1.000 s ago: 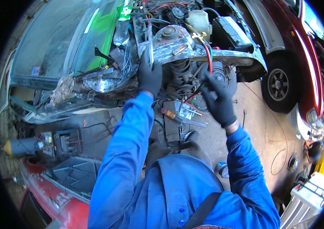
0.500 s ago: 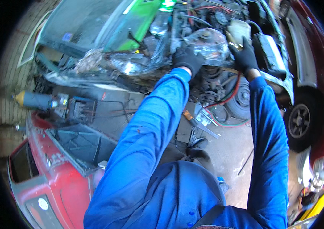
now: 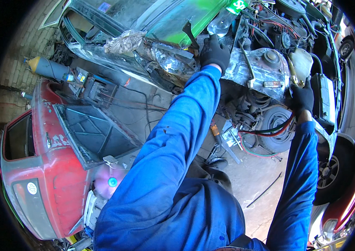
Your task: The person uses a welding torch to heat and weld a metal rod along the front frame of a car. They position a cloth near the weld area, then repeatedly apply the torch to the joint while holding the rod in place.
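My left hand [image 3: 215,53], in a black glove, is over the inner wing beside a dark hinge arm [image 3: 190,34]. One finger points up; the others are hidden behind the back of the hand. Farther right, my gloved right hand [image 3: 302,97] is closed around a gas torch [image 3: 293,78] whose brass end shows above the fingers. From it, red and green hoses [image 3: 264,131] run down toward the floor. Between my hands lies the scuffed metal inner wing [image 3: 265,67] with a round strut mount [image 3: 271,58]. A whitish plastic reservoir [image 3: 301,65] stands beside the torch.
A black battery [image 3: 323,98] sits right of my right hand. Below the wing lie a wheel [image 3: 275,127] and an orange-handled tool [image 3: 214,129]. At left are a gas cylinder [image 3: 45,68], a red car body part [image 3: 60,188] and a fan [image 3: 109,180]. A dark red car [image 3: 347,180] stands right.
My view has shifted, so the car appears farther right and lower. My left hand has moved left off the strut mount area. The torch stays in my right hand.
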Demonstrator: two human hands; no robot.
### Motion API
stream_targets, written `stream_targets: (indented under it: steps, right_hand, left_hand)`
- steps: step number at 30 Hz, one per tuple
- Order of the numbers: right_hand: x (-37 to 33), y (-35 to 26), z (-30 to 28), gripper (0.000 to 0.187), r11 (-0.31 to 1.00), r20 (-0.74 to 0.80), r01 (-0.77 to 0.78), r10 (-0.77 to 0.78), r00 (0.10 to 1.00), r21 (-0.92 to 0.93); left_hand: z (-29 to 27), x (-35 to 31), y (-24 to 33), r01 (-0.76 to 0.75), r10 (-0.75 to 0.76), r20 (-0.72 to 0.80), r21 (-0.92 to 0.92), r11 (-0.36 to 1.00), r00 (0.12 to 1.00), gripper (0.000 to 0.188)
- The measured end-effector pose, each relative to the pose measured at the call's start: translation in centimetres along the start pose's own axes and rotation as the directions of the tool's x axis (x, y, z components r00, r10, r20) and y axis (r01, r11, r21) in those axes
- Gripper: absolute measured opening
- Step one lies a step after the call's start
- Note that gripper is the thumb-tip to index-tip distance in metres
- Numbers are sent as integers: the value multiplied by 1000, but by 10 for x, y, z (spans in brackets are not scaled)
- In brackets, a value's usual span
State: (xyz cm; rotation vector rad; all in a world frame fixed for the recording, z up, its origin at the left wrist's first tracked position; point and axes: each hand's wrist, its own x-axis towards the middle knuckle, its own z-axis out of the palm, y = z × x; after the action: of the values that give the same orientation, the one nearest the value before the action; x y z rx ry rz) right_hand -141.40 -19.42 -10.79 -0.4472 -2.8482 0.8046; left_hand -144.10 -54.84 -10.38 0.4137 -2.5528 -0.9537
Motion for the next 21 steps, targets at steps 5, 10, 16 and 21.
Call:
stream_targets:
  steps: [5, 10, 16, 21]
  right_hand:
    - [3, 6, 5, 91, 996, -14, -28, 30, 999, 82]
    - [-4, 3, 0, 85, 998, -26, 24, -23, 999, 63]
    - [-11, -5, -6, 78, 977, -17, 172, -176, 984, -126]
    - [-13, -4, -6, 77, 952, 6, 197, -201, 979, -234]
  left_hand:
    - [31, 45, -15, 134, -250, 367, 313, 940, 896, 70]
    - [33, 63, -15, -1, -259, 470, 483, 876, 844, 60]
    - [19, 60, 9, -108, -258, 469, 622, 775, 845, 59]
    - [9, 61, 9, -134, -224, 467, 618, 774, 855, 59]
